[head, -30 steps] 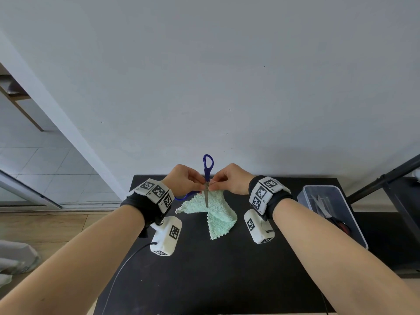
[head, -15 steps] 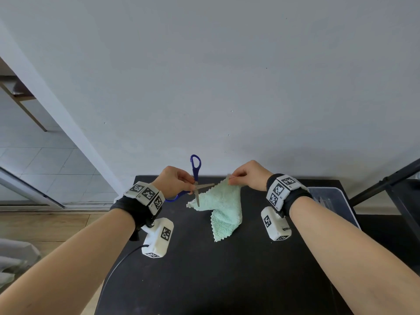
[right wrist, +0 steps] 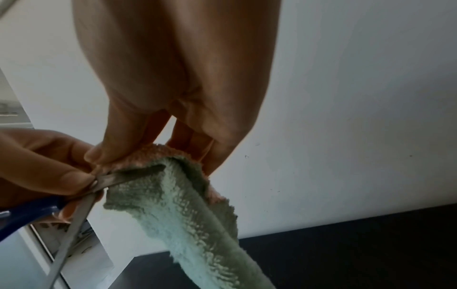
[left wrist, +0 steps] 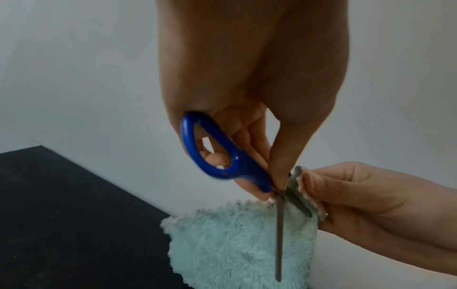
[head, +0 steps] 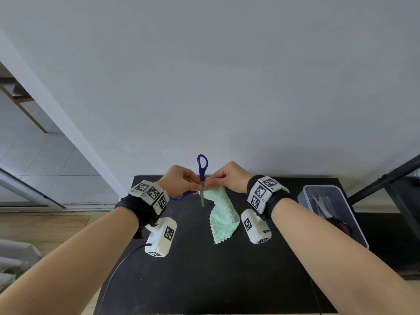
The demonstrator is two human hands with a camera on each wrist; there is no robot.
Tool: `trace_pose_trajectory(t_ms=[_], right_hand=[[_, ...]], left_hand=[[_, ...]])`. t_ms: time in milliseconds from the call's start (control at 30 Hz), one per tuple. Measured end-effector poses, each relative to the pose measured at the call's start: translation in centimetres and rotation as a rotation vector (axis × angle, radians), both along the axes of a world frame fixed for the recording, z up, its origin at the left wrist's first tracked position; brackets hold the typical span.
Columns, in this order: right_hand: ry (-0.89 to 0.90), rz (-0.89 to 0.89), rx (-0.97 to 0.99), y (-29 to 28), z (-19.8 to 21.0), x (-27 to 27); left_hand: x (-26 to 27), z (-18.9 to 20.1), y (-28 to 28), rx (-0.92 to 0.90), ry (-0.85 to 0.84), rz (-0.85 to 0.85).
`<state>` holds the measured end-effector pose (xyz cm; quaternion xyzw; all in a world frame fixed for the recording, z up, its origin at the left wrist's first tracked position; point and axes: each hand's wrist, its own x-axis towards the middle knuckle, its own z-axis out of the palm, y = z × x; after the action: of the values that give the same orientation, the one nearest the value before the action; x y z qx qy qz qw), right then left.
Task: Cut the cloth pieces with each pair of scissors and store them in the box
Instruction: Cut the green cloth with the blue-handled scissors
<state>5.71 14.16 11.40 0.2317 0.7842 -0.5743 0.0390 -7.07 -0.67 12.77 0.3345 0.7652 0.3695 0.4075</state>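
Overhead, left hand (head: pixel 181 179) works unlabelled blue scissors (head: pixel 201 172) into cloth (head: pixel 223 214).

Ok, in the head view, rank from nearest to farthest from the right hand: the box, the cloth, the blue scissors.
1. Cloth: pinched by the right hand itself.
2. Blue scissors: just left, in the left hand, blades at the cloth.
3. Box: farthest, at the table's right edge.

Black table (head: pixel 204 280), clear box (head: pixel 307 196) on it
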Motion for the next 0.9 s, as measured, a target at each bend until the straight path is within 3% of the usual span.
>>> trace_pose_trajectory(t_ms=[333, 533, 700, 900], right_hand=[[0.018, -0.037, 0.059, -0.5, 0.1, -0.2], [0.087, -0.167, 0.074, 0.3, -0.1, 0.5], [0.039, -0.138, -0.035, -0.4, -0.4, 0.7], [-0.054, -0.068, -0.014, -0.2, -0.4, 1.1]], left_hand=[[0.3, -0.1, 0.1, 0.015, -0.014, 0.008], [0.1, -0.2, -0.2, -0.012, -0.043, 0.020], [0.5, 0.1, 0.0, 0.000, -0.063, 0.000], [0.5, -0.2, 0.1, -0.004, -0.070, 0.015]])
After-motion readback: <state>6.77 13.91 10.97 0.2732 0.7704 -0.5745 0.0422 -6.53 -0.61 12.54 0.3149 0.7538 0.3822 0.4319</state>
